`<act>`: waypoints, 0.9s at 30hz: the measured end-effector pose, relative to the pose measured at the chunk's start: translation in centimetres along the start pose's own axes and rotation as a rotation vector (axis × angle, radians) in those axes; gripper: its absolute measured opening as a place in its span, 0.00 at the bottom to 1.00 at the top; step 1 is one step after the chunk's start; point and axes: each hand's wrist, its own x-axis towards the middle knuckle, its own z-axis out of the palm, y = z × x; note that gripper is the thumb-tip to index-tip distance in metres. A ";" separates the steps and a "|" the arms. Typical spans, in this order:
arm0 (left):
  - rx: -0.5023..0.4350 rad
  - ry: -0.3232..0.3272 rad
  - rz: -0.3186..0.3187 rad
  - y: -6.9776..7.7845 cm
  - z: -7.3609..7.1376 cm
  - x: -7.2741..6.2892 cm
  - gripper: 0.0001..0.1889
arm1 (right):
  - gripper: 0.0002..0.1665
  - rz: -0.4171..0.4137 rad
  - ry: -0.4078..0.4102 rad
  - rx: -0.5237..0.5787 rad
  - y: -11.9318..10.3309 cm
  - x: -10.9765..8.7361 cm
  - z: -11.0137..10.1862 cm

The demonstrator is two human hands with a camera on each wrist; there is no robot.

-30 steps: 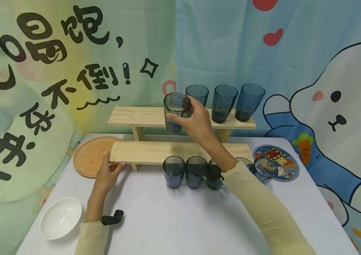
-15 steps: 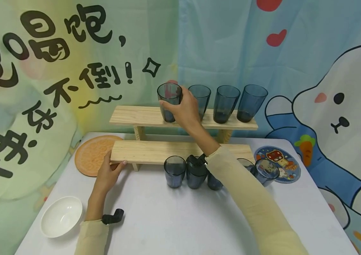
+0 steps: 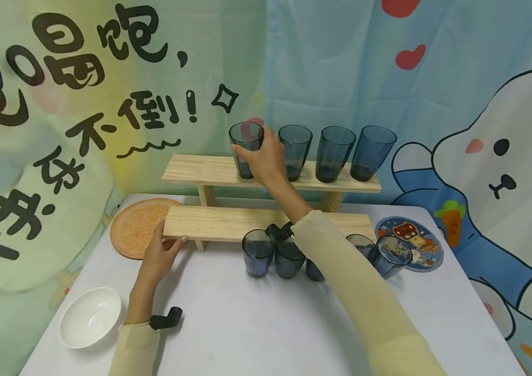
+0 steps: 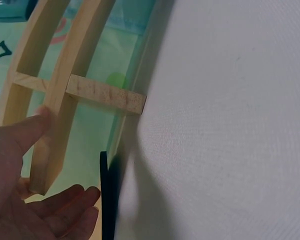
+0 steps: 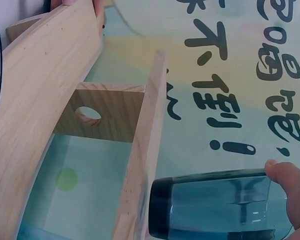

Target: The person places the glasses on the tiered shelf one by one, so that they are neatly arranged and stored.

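My right hand (image 3: 268,159) holds a blue-tinted glass tumbler (image 3: 242,137) near its rim, thumb on the near side. In the right wrist view the tumbler's (image 5: 215,205) dark base meets the upper board of a two-tier wooden shelf (image 3: 186,168). Three similar tumblers (image 3: 336,151) stand to its right along that board. My left hand (image 3: 160,258) grips the left end of the lower board (image 3: 214,223); the left wrist view has the thumb (image 4: 32,127) against the wood and a fingertip behind it.
Several more tumblers (image 3: 257,256) stand on the white table (image 3: 238,324) before the lower board, some partly hidden by my right sleeve. An orange round mat (image 3: 139,230) lies left, a blue cartoon mat (image 3: 423,245) right. A white bowl (image 3: 91,317) sits front left.
My right hand has carried the tumbler left and back, from in front of the upper board to standing over it beside the other three. The left hand has stayed on the lower board.
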 end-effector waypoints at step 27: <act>-0.019 -0.015 -0.020 0.1 -0.1 -0.2 0.47 | 0.58 0.085 -0.049 0.023 1.5 0.1 1.1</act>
